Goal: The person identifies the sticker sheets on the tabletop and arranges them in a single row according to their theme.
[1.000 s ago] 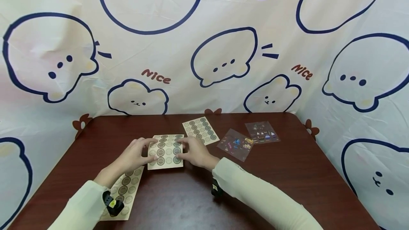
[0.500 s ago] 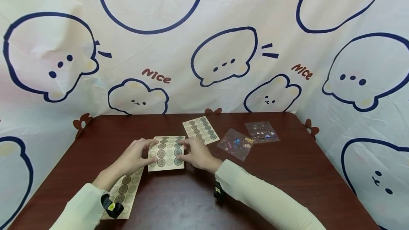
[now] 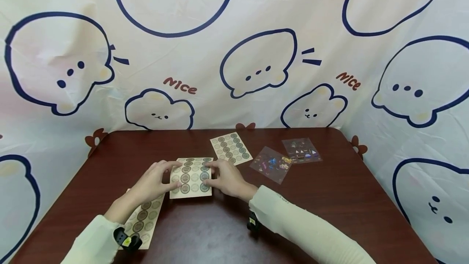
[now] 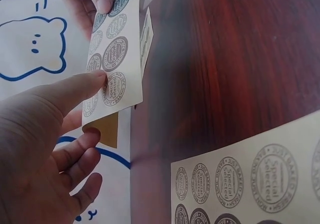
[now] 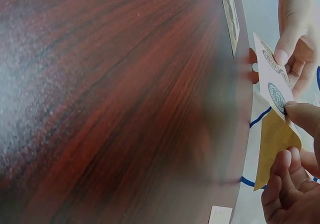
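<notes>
Both hands hold a cream sticker sheet (image 3: 194, 178) printed with rows of round labels, raised off the table. My left hand (image 3: 153, 180) pinches its left edge, thumb on the printed face and fingers behind. At the right edge, my right hand (image 3: 230, 179) grips it the same way. The far part of the sheet bends backward, and its brown back (image 5: 274, 144) shows in the right wrist view. Under my left forearm lies another sticker sheet (image 3: 146, 223), partly hidden by the arm.
A third round-label sheet (image 3: 231, 148) lies behind my right hand. To its right are two clear sticker sheets, one with colourful shapes (image 3: 272, 164) and one with small shiny pieces (image 3: 301, 150). A patterned cloth (image 3: 205, 105) hangs behind the brown table (image 3: 311, 207).
The held sheet has come slightly nearer to me, with both hands moving along with it. Their grip looks the same, and the sheets on the table stay put.
</notes>
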The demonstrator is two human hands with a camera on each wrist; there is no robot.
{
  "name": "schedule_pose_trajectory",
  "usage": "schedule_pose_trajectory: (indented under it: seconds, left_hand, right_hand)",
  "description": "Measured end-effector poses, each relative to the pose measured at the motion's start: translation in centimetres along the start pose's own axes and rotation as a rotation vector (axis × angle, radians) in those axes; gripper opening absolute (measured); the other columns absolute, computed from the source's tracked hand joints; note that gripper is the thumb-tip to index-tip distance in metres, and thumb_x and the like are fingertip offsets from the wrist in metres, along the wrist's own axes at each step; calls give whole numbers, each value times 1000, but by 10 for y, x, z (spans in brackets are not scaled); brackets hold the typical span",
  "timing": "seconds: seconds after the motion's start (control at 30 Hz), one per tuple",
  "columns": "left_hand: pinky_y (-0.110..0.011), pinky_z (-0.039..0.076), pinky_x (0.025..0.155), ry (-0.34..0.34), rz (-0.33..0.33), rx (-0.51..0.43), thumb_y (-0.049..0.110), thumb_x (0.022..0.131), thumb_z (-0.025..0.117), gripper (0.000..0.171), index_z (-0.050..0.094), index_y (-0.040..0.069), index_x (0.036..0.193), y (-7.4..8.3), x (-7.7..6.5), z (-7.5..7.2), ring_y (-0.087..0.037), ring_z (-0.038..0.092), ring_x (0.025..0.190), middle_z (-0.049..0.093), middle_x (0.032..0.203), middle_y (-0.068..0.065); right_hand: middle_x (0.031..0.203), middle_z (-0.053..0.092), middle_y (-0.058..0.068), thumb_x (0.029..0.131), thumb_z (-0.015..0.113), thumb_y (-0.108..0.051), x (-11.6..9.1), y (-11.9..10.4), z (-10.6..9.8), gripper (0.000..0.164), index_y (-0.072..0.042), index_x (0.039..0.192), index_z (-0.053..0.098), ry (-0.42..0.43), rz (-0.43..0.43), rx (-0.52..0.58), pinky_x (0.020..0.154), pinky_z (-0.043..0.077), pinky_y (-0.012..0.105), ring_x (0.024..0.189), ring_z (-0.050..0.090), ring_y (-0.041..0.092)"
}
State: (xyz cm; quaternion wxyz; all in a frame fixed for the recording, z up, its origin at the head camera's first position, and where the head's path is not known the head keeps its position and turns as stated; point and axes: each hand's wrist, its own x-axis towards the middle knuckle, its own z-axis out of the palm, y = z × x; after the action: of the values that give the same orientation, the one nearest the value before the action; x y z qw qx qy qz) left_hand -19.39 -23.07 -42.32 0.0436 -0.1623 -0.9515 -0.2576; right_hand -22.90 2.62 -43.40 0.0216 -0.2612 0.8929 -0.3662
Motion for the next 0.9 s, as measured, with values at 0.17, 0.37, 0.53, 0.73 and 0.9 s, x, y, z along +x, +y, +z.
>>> schedule_pose_trajectory:
  seconds: [0.17,0.37,0.53,0.73,0.9]
  left_hand:
    - [-47,48,84,11,13,6,28,82,83,53,66,10,130,2,-3,-2,-31,59,104,67,110,-9]
    - [-48,49,84,2,14,1,27,83,83,53,65,10,130,4,-6,-1,-31,60,104,67,110,-8]
    - [-47,49,84,-7,12,2,29,83,83,53,65,12,130,6,-8,-1,-29,59,104,66,109,-6]
    - [-44,48,84,1,8,-8,29,83,83,52,66,13,129,7,-13,-1,-27,59,102,67,108,-4]
    - [-44,48,84,5,8,-10,28,82,84,52,67,12,128,4,-18,1,-27,59,102,67,108,-4]
  right_hand:
    - [92,64,1,83,84,-24,-2,-1,-1,47,-10,127,71,-2,-6,12,63,41,19,68,49,3]
    - [90,64,1,83,84,-24,-5,0,0,47,-11,126,71,-1,-10,10,62,41,19,66,49,4]
    - [91,64,0,84,84,-25,-9,1,1,47,-11,126,71,-6,3,12,65,41,19,68,49,3]
    - [94,66,5,84,84,-24,-14,-2,3,48,-10,127,71,-16,2,44,63,41,19,64,48,1]
    - [94,65,3,83,84,-23,-18,-4,7,47,-10,127,70,-26,6,58,62,42,19,59,49,-1]
